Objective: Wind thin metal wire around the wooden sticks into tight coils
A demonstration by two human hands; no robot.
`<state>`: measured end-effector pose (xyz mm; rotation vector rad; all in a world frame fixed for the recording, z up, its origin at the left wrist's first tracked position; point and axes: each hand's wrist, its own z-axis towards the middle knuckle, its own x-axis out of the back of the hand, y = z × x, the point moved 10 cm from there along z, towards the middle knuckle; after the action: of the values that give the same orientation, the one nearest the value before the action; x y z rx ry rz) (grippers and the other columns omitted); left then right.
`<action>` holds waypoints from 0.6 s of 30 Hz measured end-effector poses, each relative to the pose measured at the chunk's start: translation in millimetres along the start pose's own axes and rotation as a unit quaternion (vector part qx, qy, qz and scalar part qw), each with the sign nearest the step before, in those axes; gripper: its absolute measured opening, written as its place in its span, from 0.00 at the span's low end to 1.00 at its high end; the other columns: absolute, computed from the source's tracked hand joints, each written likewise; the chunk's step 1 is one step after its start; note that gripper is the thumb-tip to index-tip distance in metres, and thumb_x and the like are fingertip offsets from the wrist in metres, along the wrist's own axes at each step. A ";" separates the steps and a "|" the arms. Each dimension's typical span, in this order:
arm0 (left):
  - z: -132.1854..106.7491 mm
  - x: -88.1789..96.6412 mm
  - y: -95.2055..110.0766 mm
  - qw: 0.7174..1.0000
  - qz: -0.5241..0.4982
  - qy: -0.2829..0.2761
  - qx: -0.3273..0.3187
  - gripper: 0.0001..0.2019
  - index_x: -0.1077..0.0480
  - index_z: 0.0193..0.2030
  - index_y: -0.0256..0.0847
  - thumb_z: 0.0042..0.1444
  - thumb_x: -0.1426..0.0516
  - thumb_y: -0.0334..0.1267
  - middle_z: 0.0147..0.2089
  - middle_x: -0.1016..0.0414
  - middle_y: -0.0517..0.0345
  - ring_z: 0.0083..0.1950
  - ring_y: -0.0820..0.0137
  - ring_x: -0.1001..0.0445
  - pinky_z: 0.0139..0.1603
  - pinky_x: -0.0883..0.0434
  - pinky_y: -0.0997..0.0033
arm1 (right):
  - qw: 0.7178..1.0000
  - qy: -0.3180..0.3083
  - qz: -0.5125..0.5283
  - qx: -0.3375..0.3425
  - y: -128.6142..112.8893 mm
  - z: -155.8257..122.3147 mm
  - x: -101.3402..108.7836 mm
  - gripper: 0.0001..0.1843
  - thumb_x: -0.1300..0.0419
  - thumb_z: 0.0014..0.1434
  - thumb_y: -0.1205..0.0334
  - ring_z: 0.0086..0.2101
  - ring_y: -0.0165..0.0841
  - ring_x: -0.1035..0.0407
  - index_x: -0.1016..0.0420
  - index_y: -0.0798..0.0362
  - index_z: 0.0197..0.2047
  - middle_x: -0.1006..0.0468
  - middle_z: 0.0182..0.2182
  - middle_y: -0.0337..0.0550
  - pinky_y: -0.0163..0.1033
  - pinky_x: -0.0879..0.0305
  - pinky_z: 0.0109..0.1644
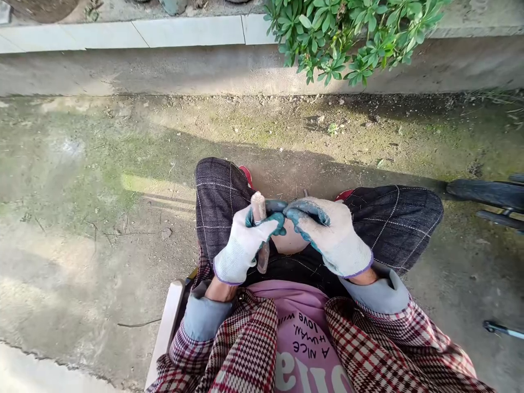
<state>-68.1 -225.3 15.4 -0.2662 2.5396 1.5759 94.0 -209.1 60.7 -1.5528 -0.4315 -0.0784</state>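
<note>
My left hand (242, 240), in a white glove with teal-coated fingers, is wrapped round a short, thick, brownish stick (258, 207). The stick stands nearly lengthwise in the view, its pale rough end above the fist and its darker end below. My right hand (333, 232), gloved alike, is closed in a pinch, its fingertips meeting those of the left hand. What it pinches, if anything, is hidden. Under both hands lies a pale pinkish, smooth thing (290, 240) with a rounded lower edge, partly covered, so its kind is unclear. A small brown tip (305, 192) shows just beyond the right hand.
My knees in dark checked trousers (221, 191) are spread on either side. A low wall (164, 71) with a tiled top runs ahead, and a leafy green bush (356, 38) overhangs it. A black wheel (478, 191) stands at right. A white chair edge (167, 322) shows at left.
</note>
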 end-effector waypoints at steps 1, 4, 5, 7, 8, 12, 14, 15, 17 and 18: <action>-0.8 -2.5 -0.7 1.000 0.010 -0.011 0.003 0.12 0.18 0.38 0.36 0.47 0.30 0.37 0.33 0.18 0.57 0.31 0.71 0.23 0.35 0.23 0.71 | 1.000 -0.004 -0.007 0.004 -0.4 -0.5 -1.4 0.08 0.34 0.65 0.58 0.39 0.42 0.18 0.12 0.44 0.42 0.12 0.39 0.40 0.48 0.22 0.49; -3.6 -10.0 1.8 0.998 0.028 -0.048 0.010 0.09 0.20 0.33 0.36 0.44 0.29 0.36 0.30 0.19 0.58 0.32 0.71 0.24 0.37 0.23 0.71 | 1.000 0.001 0.000 0.011 -1.2 -2.6 -5.1 0.08 0.34 0.64 0.59 0.38 0.40 0.18 0.11 0.47 0.43 0.12 0.38 0.40 0.46 0.22 0.50; -4.2 -11.3 2.9 0.998 0.033 -0.054 0.014 0.09 0.21 0.32 0.36 0.44 0.29 0.36 0.29 0.19 0.59 0.32 0.71 0.24 0.37 0.23 0.71 | 1.000 0.005 0.016 0.010 -1.1 -3.0 -5.9 0.08 0.33 0.64 0.59 0.38 0.38 0.18 0.11 0.47 0.43 0.12 0.37 0.40 0.45 0.22 0.49; -4.8 -10.9 4.3 0.997 0.044 -0.052 0.020 0.08 0.22 0.31 0.37 0.44 0.31 0.35 0.28 0.20 0.60 0.31 0.72 0.25 0.36 0.24 0.72 | 0.998 0.016 0.068 -0.010 1.9 -2.4 -5.3 0.07 0.32 0.62 0.60 0.35 0.35 0.20 0.12 0.48 0.42 0.13 0.35 0.39 0.40 0.22 0.43; -5.0 -10.6 4.3 0.997 0.051 -0.050 0.022 0.07 0.22 0.30 0.37 0.44 0.31 0.35 0.28 0.21 0.60 0.30 0.73 0.26 0.35 0.25 0.72 | 0.994 0.033 0.102 -0.032 6.0 -1.5 -1.4 0.06 0.31 0.62 0.59 0.31 0.33 0.22 0.12 0.48 0.41 0.14 0.32 0.39 0.37 0.23 0.37; -5.3 -10.3 1.8 0.997 0.052 -0.040 0.031 0.06 0.23 0.28 0.37 0.43 0.33 0.35 0.26 0.23 0.60 0.28 0.74 0.28 0.32 0.27 0.73 | 0.950 0.122 0.264 -0.117 24.7 2.2 23.0 0.09 0.30 0.62 0.54 0.17 0.25 0.39 0.15 0.51 0.37 0.26 0.19 0.34 0.30 0.43 0.16; -5.2 -8.6 3.8 0.998 0.042 -0.024 0.026 0.08 0.22 0.30 0.36 0.45 0.33 0.37 0.27 0.23 0.60 0.27 0.74 0.28 0.29 0.29 0.74 | 0.928 0.088 0.330 -0.145 27.7 5.5 18.6 0.12 0.28 0.60 0.52 0.15 0.24 0.43 0.16 0.52 0.35 0.32 0.16 0.31 0.29 0.48 0.14; -5.2 -8.5 5.0 0.999 0.040 -0.021 0.024 0.08 0.22 0.31 0.37 0.45 0.33 0.38 0.27 0.23 0.61 0.26 0.75 0.29 0.28 0.30 0.75 | 0.918 0.058 0.358 -0.162 27.7 6.2 11.9 0.13 0.27 0.58 0.51 0.14 0.24 0.44 0.17 0.53 0.35 0.34 0.15 0.30 0.29 0.49 0.13; -5.3 -11.0 5.0 0.999 0.036 -0.032 0.026 0.09 0.23 0.32 0.37 0.46 0.33 0.39 0.26 0.25 0.62 0.24 0.76 0.31 0.25 0.32 0.76 | 0.896 0.006 0.402 -0.191 25.2 5.1 -3.0 0.16 0.25 0.55 0.49 0.13 0.23 0.45 0.18 0.54 0.34 0.36 0.15 0.29 0.29 0.50 0.13; -5.5 -14.0 3.2 0.998 0.031 -0.047 0.031 0.09 0.24 0.32 0.37 0.46 0.33 0.39 0.26 0.26 0.63 0.23 0.77 0.31 0.24 0.33 0.76 | 0.887 -0.007 0.417 -0.200 23.0 4.2 -8.4 0.18 0.25 0.55 0.48 0.13 0.23 0.45 0.19 0.54 0.34 0.35 0.15 0.30 0.28 0.50 0.12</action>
<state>-55.3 -227.8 23.6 -0.1053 2.5414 1.4910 92.6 -206.1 36.1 -2.0298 0.2937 0.5443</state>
